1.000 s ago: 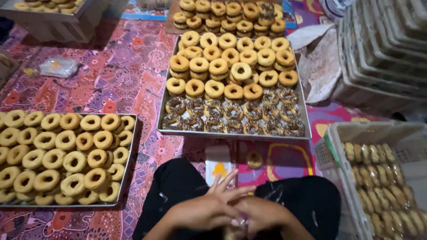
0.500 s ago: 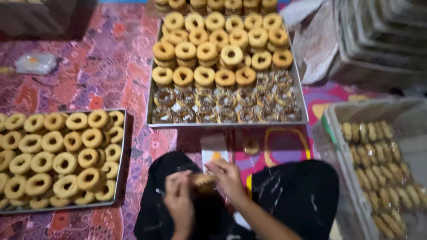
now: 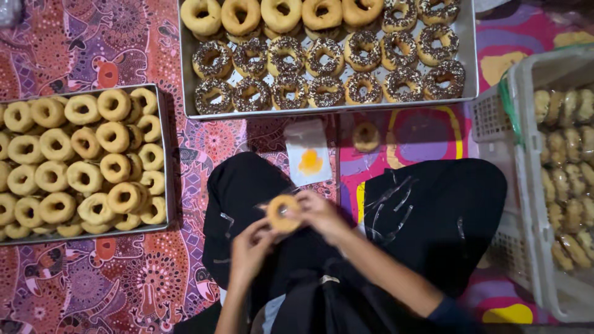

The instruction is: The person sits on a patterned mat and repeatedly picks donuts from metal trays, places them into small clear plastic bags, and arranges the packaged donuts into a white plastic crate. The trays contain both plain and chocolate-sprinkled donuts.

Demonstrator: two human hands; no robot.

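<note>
A plain ring doughnut [image 3: 283,213] in thin clear plastic sits between both my hands, over my lap in black trousers. My left hand [image 3: 250,247] grips it from below left, and my right hand [image 3: 320,213] pinches it from the right. A small white packet with an orange mark [image 3: 307,160] lies on the floor just beyond my knees. A single wrapped doughnut [image 3: 366,137] lies beside it on the patterned mat.
A metal tray [image 3: 162,161] of plain doughnuts lies at the left. A second tray [image 3: 328,109] ahead holds sprinkled and plain doughnuts. A white plastic crate [image 3: 518,185] with packed doughnuts stands at the right.
The view has tilted down and closer. My hands have come together on the doughnut and lifted it slightly in front of my lap.
</note>
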